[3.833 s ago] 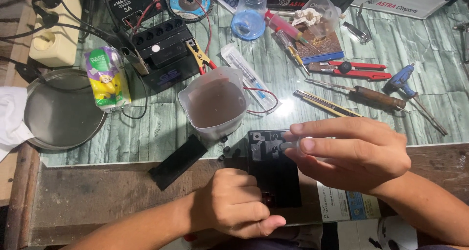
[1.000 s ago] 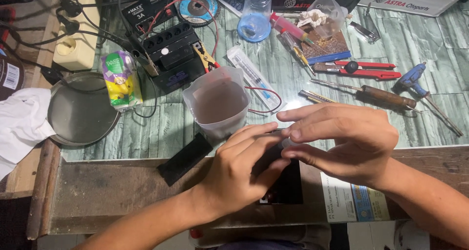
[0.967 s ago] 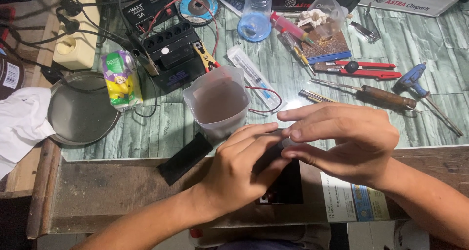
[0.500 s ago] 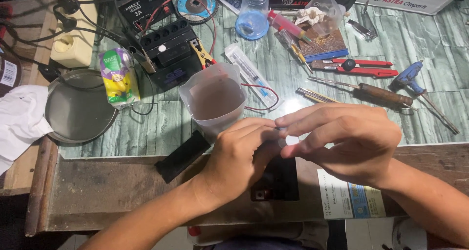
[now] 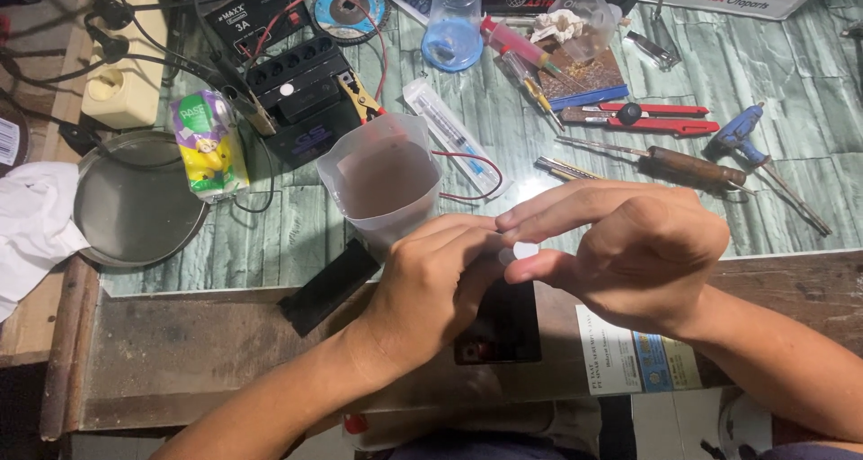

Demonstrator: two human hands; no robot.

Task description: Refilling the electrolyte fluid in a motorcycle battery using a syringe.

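Left hand (image 5: 431,285): curled over the top of a black box (image 5: 503,325) at the near edge of the surface (image 5: 297,235), fingers bent down onto it; whether clamped or merely resting, cannot tell.

Right hand (image 5: 629,258): just right of the left hand, fingertips meeting it above the box; thumb and forefinger narrowed together around something small and pale, too hidden to identify.

Black box: directly below the cup (image 5: 387,181), mostly covered by both hands; lower part visible, with a small red spot on its near left corner.

Cup: translucent plastic, upright, holding brownish liquid; landmark for the rest.

Black strip (image 5: 331,285): flat, tilted, lying below and left of the cup, just beside the left hand.

Battery (image 5: 301,91): black, above and left of the cup, with clips and red and black wires attached.

Yellow-green packet (image 5: 209,145): left of the cup.

Round metal lid (image 5: 135,199): farther left of the cup, past the packet.

White cloth (image 5: 36,226): far left of the cup, beside the lid.

Syringe packet (image 5: 449,132): just right of the cup, above it.

Brown-handled screwdriver (image 5: 683,163): right of the cup.

Red pliers (image 5: 647,118): right of the cup, above the screwdriver.

Blue glue gun (image 5: 742,132): far right of the cup.

Grinding disc (image 5: 346,6): above the cup, at the far edge.
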